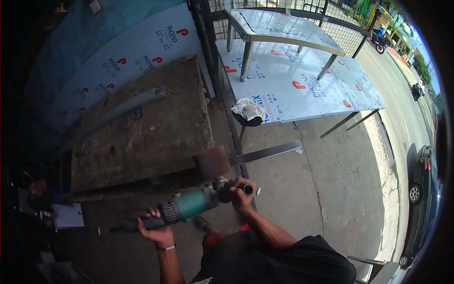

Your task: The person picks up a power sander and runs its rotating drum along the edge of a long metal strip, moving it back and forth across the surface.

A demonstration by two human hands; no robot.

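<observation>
My left hand is wrapped round the black rear handle of a green power tool. At the tool's front, my right hand grips a side handle with a round hollow end. A reddish-brown drum-shaped wheel, slightly blurred, sits at the tool's head. It is beside a shiny metal bar that sticks out to the right past the edge of the wooden bench. Whether wheel and bar touch, I cannot tell.
Behind stands a film-covered metal table with a smaller one on top. A stool with a white cover stands by the bench. Another metal bar lies on the bench. A parked car is at the right.
</observation>
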